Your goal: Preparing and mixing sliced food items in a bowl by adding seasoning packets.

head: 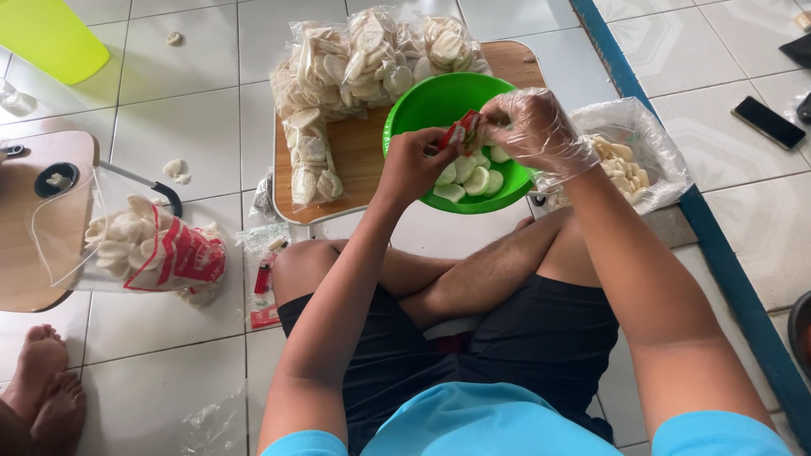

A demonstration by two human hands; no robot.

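Both my hands pinch one red packet point(460, 131) over the green bowl point(422, 105): left hand point(411, 165) at seven o'clock, gloved right hand point(532, 127) at three. Crackers point(471, 176) lie below.

Bright, even daylight fills the scene; soft shadows under the legs, mild glare on the floor tiles point(186, 127), sharp focus throughout.

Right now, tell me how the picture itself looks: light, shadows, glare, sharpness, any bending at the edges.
Head view: soft, even daylight with only faint shadows under the green bowl; mild glare on the floor tiles, on the plastic glove of the right hand and on the cracker bags; the left hand and the red packet look slightly soft; tile lines bow a little near the edges.
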